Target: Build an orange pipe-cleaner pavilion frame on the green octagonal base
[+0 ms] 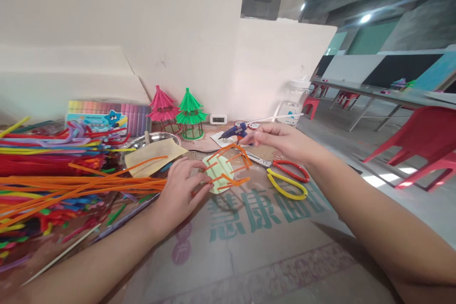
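Observation:
Near the middle of the table, my left hand (pixel 185 185) has its fingers closed on the left side of a frame of bent orange pipe cleaners (pixel 230 180) with a pale green round base (pixel 215 171). My right hand (pixel 278 140) is above and to the right of the frame, thumb and index finger pinched together; anything between them is too small to make out. Just behind its fingertips lies a blue glue gun (pixel 233 131). Scissors with red and yellow handles (pixel 288 191) rest below my right hand.
Orange pipe cleaners (pixel 89 183) and many coloured ones cover the left side. Behind stand a pink pavilion (pixel 164 111), a green pavilion (pixel 191 114), a marker set (pixel 107 116), a small clock (pixel 218 119) and a clear bottle (pixel 292 102). Red chairs (pixel 420 137) stand at right.

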Action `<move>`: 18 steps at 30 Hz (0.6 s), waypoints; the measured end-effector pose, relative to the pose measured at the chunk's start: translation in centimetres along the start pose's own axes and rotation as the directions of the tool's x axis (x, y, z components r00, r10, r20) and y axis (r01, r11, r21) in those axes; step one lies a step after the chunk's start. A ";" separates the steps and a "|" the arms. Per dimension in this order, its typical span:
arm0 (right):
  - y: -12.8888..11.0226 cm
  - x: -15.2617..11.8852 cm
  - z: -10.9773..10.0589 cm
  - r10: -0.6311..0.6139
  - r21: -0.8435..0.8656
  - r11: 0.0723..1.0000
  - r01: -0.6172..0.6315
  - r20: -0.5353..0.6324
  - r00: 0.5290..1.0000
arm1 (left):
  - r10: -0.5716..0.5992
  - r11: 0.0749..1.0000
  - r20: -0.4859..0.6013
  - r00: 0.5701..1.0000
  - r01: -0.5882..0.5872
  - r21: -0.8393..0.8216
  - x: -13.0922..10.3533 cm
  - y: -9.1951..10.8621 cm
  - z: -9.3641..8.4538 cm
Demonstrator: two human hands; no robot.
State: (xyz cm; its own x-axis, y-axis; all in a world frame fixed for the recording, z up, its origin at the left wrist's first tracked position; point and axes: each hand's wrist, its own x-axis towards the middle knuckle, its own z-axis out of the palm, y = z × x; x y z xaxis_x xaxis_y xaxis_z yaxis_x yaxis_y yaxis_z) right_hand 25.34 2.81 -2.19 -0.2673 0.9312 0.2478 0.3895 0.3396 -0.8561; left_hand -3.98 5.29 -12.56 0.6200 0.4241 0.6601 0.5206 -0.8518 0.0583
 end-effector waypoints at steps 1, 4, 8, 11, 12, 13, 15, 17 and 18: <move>0.0 0.0 0.0 0.000 0.113 0.994 0.002 -0.010 1.000 | -0.005 1.000 0.002 1.000 0.005 -0.004 0.0 0.0 0.0; -0.3 -0.2 -0.1 0.068 0.262 0.963 -0.071 0.019 0.997 | -0.018 1.000 0.011 1.000 0.018 -0.010 0.0 -0.1 0.1; -0.8 -0.3 -0.3 0.082 -0.062 0.995 -0.082 -0.002 0.997 | -0.013 1.000 0.005 1.000 0.013 -0.007 0.0 -0.1 0.1; -1.4 -0.8 0.5 -0.006 -0.408 0.913 -0.031 -0.090 0.996 | -0.004 1.000 -0.002 1.000 0.004 -0.007 0.1 -0.1 0.1; -1.6 -1.1 1.1 -0.050 -0.519 0.854 -0.013 -0.106 0.993 | 0.003 1.000 -0.007 1.000 -0.003 -0.003 0.1 -0.1 0.0; -1.9 -1.4 1.7 -0.097 -0.632 0.775 0.003 -0.114 0.989 | 0.011 1.000 -0.013 1.000 -0.011 0.003 0.1 0.0 0.0; -2.4 -2.0 2.9 -0.167 -0.819 0.573 0.009 -0.106 0.980 | 0.025 1.000 -0.023 0.999 -0.025 0.017 0.1 0.1 -0.1; -2.6 -2.5 4.1 -0.201 -0.916 0.401 0.015 -0.072 0.977 | 0.035 0.999 -0.030 0.999 -0.034 0.033 0.1 0.4 -0.3; -2.7 -2.6 4.5 -0.206 -0.940 0.340 0.022 -0.052 0.977 | 0.040 0.998 -0.027 0.999 -0.039 0.040 0.1 0.5 -0.3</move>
State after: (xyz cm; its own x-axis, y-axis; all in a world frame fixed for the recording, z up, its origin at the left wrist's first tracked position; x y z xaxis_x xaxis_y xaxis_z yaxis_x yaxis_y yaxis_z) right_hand 21.00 -1.13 -2.61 -0.2962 0.8466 0.4422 0.9551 0.2606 0.1409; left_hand -3.87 4.82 -12.24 0.6242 0.3807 0.6822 0.5189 -0.8548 0.0023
